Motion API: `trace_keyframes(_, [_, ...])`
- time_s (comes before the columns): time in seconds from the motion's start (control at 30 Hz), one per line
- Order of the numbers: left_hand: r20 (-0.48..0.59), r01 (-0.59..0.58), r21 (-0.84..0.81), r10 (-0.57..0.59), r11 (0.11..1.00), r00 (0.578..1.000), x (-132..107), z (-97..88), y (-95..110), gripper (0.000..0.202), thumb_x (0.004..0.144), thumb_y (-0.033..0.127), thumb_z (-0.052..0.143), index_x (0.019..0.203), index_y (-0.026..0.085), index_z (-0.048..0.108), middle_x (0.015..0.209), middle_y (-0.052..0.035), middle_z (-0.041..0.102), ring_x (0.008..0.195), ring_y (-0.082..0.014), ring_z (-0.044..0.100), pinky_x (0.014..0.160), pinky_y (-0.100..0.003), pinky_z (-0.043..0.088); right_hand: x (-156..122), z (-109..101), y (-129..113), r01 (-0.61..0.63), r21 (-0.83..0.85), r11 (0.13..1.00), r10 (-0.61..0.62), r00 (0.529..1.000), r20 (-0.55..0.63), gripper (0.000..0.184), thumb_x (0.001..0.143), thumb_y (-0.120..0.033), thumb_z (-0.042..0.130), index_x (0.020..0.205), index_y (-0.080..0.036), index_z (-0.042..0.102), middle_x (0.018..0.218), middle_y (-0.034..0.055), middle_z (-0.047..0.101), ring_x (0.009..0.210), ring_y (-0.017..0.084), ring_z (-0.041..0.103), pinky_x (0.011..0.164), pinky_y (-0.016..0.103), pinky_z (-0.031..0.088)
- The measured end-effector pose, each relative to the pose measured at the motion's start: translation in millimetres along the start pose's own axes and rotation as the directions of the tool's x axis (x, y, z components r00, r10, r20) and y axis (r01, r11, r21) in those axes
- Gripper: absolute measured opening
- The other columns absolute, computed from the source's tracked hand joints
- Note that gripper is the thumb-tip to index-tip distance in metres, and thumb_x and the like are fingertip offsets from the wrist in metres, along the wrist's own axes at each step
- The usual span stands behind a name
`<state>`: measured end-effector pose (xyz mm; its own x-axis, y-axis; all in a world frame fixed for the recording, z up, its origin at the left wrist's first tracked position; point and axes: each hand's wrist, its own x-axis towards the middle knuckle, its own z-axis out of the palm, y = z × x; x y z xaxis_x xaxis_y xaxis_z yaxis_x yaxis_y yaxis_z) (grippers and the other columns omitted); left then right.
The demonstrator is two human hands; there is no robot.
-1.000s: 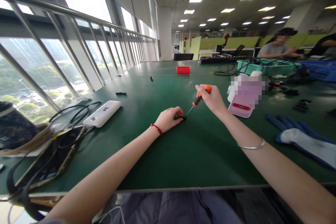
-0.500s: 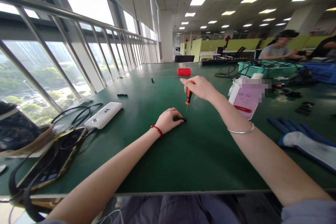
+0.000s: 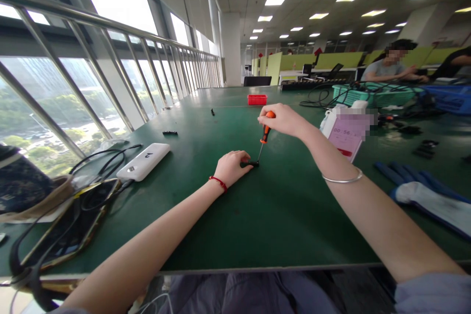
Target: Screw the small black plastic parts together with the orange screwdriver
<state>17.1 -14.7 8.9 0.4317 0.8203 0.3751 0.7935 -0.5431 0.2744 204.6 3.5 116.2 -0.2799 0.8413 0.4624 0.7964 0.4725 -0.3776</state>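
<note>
My left hand [image 3: 232, 167] rests on the green table, thumb and fingers closed on a small black part [image 3: 253, 163] that lies on the surface. Most of that part is hidden by the fingers. Above and to the right, my right hand [image 3: 281, 118] grips the top of an orange and black screwdriver [image 3: 265, 133]. The screwdriver leans, its handle tilted to the right, and its thin shaft runs down to the right end of the black part. Whether the tip sits in a screw is too small to tell.
A red box [image 3: 257, 100] stands farther back. Leftward lie a black strip [image 3: 170, 133], a white power bank [image 3: 144, 162] and a phone [image 3: 73, 225] with cables. On the right are a propped phone [image 3: 346, 132], gloves [image 3: 423, 196] and a green basket [image 3: 379, 95]. A person sits beyond.
The screwdriver has gone from nearly upright to leaning right at the handle. My right hand has shifted slightly right with it, while my left hand keeps its hold on the black part.
</note>
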Motion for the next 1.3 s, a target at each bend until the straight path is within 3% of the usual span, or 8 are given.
trace_keyframes(0.13, [0.018,-0.015,0.077,0.014,0.997,1.000,-5.2,-4.1,2.0,0.017,0.079,0.027,0.055,0.090,0.023,0.068,0.090,0.0012,0.070,0.084,-0.0173,0.063,0.071,-0.026,0.046,-1.7,-5.9,-0.8,-0.037,-0.009,0.999,0.037,0.998,0.056,0.019,0.071,-0.034,0.054,0.082,-0.019,0.058,0.072,0.0005,0.060,0.060,0.012,0.048,0.057,0.024,0.031])
trace_keyframes(0.3, [0.009,-0.084,0.127,0.083,0.988,0.996,-5.5,-2.6,0.3,0.020,0.083,0.026,0.051,0.088,0.024,0.070,0.092,0.0018,0.071,0.085,-0.0167,0.063,0.070,-0.025,0.045,-3.5,-9.7,-4.6,-0.049,-0.017,0.999,0.050,0.992,0.117,0.036,0.081,-0.046,0.040,0.068,-0.018,0.060,0.071,0.0027,0.061,0.061,0.013,0.049,0.059,0.026,0.032])
trace_keyframes(0.4, [0.012,-0.101,0.145,0.100,0.984,0.995,-5.0,-1.8,-0.5,0.021,0.084,0.027,0.050,0.086,0.024,0.071,0.091,0.0019,0.071,0.084,-0.0173,0.064,0.069,-0.026,0.045,-4.0,-11.0,-6.4,-0.030,-0.021,0.999,0.032,0.995,0.099,0.020,0.074,-0.036,0.050,0.079,-0.019,0.060,0.073,0.0012,0.061,0.062,0.012,0.048,0.058,0.025,0.032])
trace_keyframes(0.6, [-0.021,0.023,0.002,-0.023,1.000,1.000,-1.8,1.5,-3.3,0.020,0.076,0.029,0.059,0.094,0.023,0.068,0.086,0.0015,0.069,0.083,-0.0178,0.062,0.071,-0.027,0.046,-6.1,-14.3,-9.8,-0.053,0.001,0.999,0.052,0.983,0.175,0.026,0.077,-0.040,0.047,0.075,-0.018,0.060,0.074,0.0024,0.062,0.062,0.012,0.050,0.059,0.025,0.033])
trace_keyframes(0.83, [0.015,-0.026,-0.088,0.027,0.996,1.000,4.0,7.5,-10.8,0.019,0.077,0.034,0.060,0.085,0.021,0.071,0.091,-0.0029,0.063,0.088,-0.0193,0.056,0.078,-0.030,0.046,-7.8,-16.7,-13.9,-0.016,-0.064,0.998,0.025,0.989,0.149,0.020,0.071,-0.030,0.055,0.087,-0.020,0.060,0.077,0.0012,0.062,0.064,0.012,0.050,0.058,0.024,0.032])
trace_keyframes(1.0, [0.020,-0.022,-0.086,0.024,0.996,0.999,3.6,7.1,-10.0,0.019,0.078,0.034,0.059,0.086,0.021,0.071,0.091,-0.0031,0.063,0.088,-0.0196,0.055,0.078,-0.030,0.046,-8.3,-16.1,-14.6,-0.039,-0.085,0.996,0.054,0.982,0.178,0.030,0.079,-0.044,0.045,0.075,-0.019,0.061,0.077,0.0034,0.062,0.065,0.014,0.050,0.058,0.026,0.032])
trace_keyframes(1.2, [0.006,-0.033,-0.066,0.034,0.997,0.999,3.2,8.0,-10.3,0.019,0.078,0.033,0.058,0.085,0.021,0.070,0.090,-0.0027,0.063,0.087,-0.0193,0.056,0.076,-0.030,0.046,-7.9,-15.5,-14.5,-0.013,-0.072,0.997,0.023,0.988,0.150,0.020,0.070,-0.032,0.056,0.086,-0.020,0.058,0.079,0.0013,0.061,0.065,0.013,0.050,0.057,0.025,0.031])
trace_keyframes(1.3, [-0.006,-0.032,-0.067,0.032,0.997,0.999,3.6,8.8,-11.6,0.018,0.078,0.033,0.058,0.084,0.020,0.070,0.088,-0.0025,0.063,0.086,-0.0189,0.056,0.074,-0.029,0.046,-7.7,-13.4,-13.6,-0.031,-0.074,0.997,0.041,0.989,0.142,0.023,0.076,-0.040,0.049,0.078,-0.019,0.058,0.073,0.0016,0.059,0.062,0.013,0.048,0.056,0.025,0.030])
